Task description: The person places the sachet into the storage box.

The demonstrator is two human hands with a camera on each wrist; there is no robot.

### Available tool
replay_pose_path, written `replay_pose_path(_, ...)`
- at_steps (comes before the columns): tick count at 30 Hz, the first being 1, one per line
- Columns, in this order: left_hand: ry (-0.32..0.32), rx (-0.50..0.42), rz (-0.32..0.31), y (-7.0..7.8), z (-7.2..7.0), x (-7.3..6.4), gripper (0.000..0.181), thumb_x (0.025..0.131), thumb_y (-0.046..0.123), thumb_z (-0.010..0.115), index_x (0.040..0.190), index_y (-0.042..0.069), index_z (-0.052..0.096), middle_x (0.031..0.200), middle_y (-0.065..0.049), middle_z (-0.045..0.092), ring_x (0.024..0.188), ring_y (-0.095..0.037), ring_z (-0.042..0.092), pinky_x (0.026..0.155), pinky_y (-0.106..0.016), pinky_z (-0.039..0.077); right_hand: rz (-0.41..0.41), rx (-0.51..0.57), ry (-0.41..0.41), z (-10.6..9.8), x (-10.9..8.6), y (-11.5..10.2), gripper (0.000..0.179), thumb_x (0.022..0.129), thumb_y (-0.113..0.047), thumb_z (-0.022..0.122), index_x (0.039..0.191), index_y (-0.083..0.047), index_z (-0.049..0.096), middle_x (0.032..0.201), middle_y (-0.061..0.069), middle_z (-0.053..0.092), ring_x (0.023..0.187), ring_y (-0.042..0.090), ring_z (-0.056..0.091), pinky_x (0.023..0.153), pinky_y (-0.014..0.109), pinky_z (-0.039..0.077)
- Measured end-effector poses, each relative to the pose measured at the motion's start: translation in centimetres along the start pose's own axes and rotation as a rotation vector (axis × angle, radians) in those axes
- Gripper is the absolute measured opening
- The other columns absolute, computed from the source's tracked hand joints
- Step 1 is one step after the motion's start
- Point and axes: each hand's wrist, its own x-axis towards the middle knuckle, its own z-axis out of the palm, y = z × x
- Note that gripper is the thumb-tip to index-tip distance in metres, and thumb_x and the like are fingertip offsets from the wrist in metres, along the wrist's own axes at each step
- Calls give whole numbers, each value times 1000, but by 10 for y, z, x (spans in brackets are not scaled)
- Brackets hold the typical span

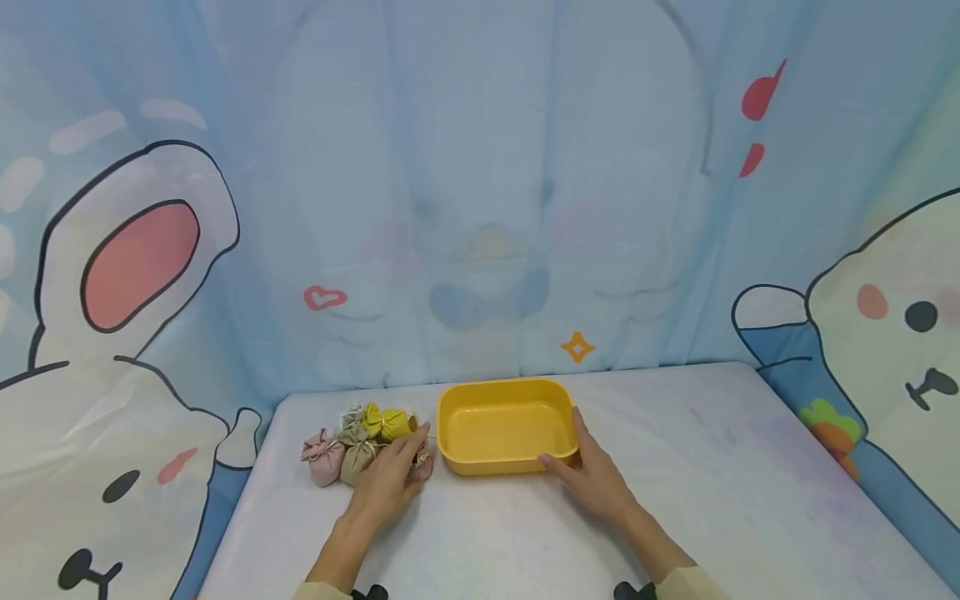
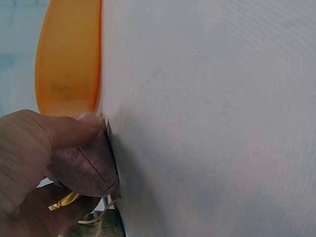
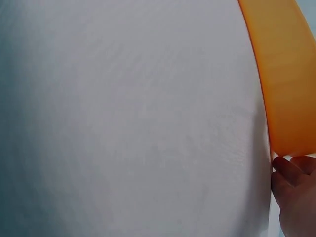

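Note:
A yellow rectangular plastic basin stands on the white-covered table, with nothing in it. My right hand holds its near right corner, thumb on the front wall and fingers along the right side. To the left of the basin is a cluster of small tied cloth pouches. My left hand is over the right part of this cluster. In the left wrist view its thumb and fingers grip a mauve pouch, partly hidden by the hand. Around it are a yellow pouch, an olive pouch and a pink pouch.
A grey-white pouch sits at the back of the cluster. Behind the table hangs a light blue curtain with cartoon animals, meeting its back edge. White cloth surrounds the basin at the front and right.

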Motion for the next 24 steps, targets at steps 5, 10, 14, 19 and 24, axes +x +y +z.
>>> replay_pose_path(5,14,3,-1,0,2,1,91,88,9,83,163,32,36,144,-9,60,127,-33,63,94,-56,57,-2,18,15,1,1,3,112,94,-65,66,168,-12,2,175,14,12,159,39,21,126,60,23)
replay_pose_path(10,43,8,10,0,3,2,89,88,8,83,161,31,39,141,-9,63,122,-32,66,94,-53,58,-22,44,41,2,1,6,111,94,-61,68,168,-10,3,175,14,12,159,39,20,126,60,23)
replay_pose_path(14,96,-4,3,-1,1,3,79,87,7,84,155,23,49,137,-10,67,118,-34,69,95,-52,58,-29,44,46,4,1,7,109,95,-60,68,168,-11,4,175,15,13,159,40,21,126,61,23)
replay_pose_path(19,212,-37,19,2,-6,8,70,89,16,84,151,19,52,136,-12,69,117,-32,69,95,-50,58,-35,46,61,8,2,9,108,95,-60,68,169,-12,5,175,14,14,159,40,20,126,61,22)
replay_pose_path(24,311,-82,38,14,-15,19,68,91,22,83,151,19,52,132,-10,69,103,-25,71,84,-46,60,-37,67,76,9,2,10,108,95,-56,71,168,-10,6,174,15,14,159,41,20,126,62,22)
